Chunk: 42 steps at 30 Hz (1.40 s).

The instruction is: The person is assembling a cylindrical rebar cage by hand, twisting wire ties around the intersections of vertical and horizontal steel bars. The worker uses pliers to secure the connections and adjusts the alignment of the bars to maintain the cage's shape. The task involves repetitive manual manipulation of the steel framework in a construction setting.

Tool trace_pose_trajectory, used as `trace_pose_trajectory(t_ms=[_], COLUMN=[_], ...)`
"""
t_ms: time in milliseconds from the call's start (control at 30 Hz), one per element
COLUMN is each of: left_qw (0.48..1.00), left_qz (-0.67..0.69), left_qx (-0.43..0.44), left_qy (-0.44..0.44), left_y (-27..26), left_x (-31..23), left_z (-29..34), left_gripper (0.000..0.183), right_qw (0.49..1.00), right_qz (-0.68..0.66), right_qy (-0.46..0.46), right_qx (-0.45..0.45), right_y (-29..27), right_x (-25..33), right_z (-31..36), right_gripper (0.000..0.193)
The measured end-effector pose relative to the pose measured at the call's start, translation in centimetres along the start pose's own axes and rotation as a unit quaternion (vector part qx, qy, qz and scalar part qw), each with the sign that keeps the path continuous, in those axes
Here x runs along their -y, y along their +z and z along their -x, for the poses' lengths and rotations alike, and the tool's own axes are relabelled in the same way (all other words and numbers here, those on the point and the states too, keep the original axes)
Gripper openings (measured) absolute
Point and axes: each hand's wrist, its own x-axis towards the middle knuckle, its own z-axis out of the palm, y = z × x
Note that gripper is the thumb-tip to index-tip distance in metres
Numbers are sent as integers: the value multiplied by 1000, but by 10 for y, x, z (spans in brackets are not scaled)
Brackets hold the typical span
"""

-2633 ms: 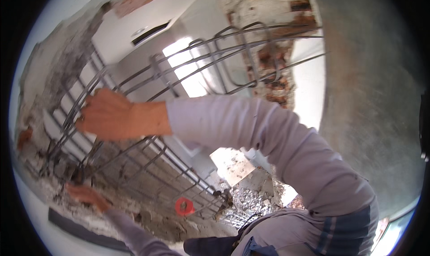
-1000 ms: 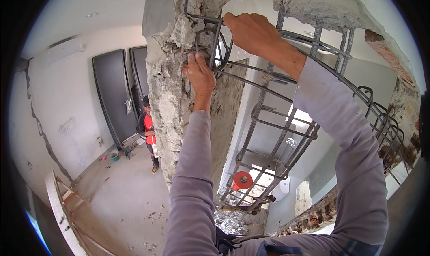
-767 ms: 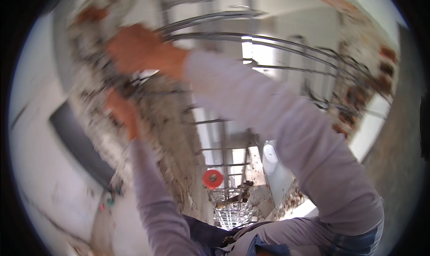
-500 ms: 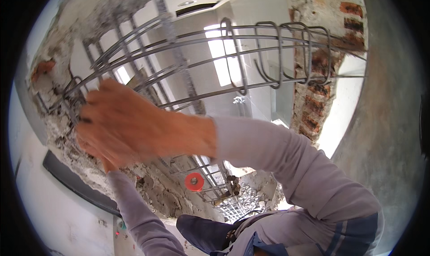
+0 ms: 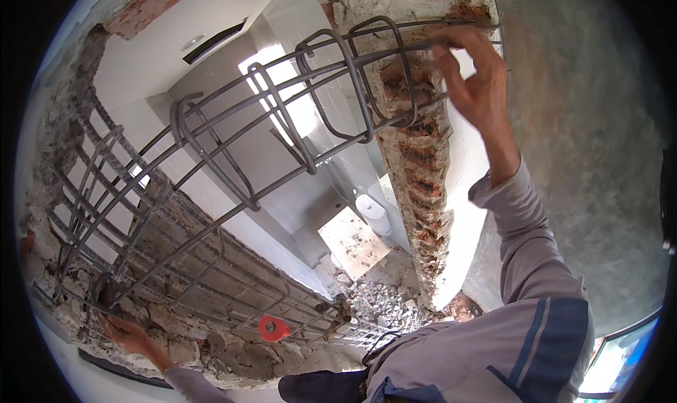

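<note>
A cage of long steel reinforcing bars (image 5: 281, 185) with several bent stirrups (image 5: 243, 184) round them spans the gap between two broken wall edges. At its right end, my right hand (image 5: 483, 82) curls thumb and fingertips round one of the long bars, near the brick edge. Low on the left, my left hand (image 5: 132, 336) reaches up with its fingers stretched out, beneath the bars' left end and next to the broken concrete. Its fingertips are partly lost against the rubble, and I cannot tell whether they touch a bar.
A red ring-shaped roll (image 5: 273, 328) sits by a lower rebar grid (image 5: 204, 262). Broken brickwork (image 5: 427, 191) edges the opening on the right, with a grey wall (image 5: 571, 156) beyond. Down below are rubble (image 5: 381, 304), a stained board (image 5: 352, 241) and a white toilet (image 5: 372, 214).
My right hand has left the cage's left end, crossed to the right and taken a bar there. My left hand stays at the left end. The view has shifted, and the stirrups sit spread further left.
</note>
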Motion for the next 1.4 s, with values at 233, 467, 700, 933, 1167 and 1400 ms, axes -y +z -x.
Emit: trace_pose_trajectory(t_ms=[233,467,700,933,1167,1400], left_qw=[994,973,931,888,763,754], left_qz=[104,15,119,-24,-9,50], left_qx=[9,-89,-50,19,178,173], left_qy=[20,213,341,458,621,632], left_y=[-13,-69,-42,-52,-54,-49], left_x=[22,-145,-241,-274,-315,-322], left_z=[33,2,-51,-69,-97,-98], left_gripper=[44,27,19,27,33,20], right_qw=[992,993,991,985,985,949], right_qz=[-66,52,-13,36,38,107], right_qy=[-8,-52,-89,-100,-29,122], right_qx=[102,94,104,135,165,271], right_y=[25,31,37,23,-4,-14], right_x=[-80,-113,-128,-162,-199,-284], right_z=[18,25,20,19,24,65], right_gripper=[22,19,18,28,41,53])
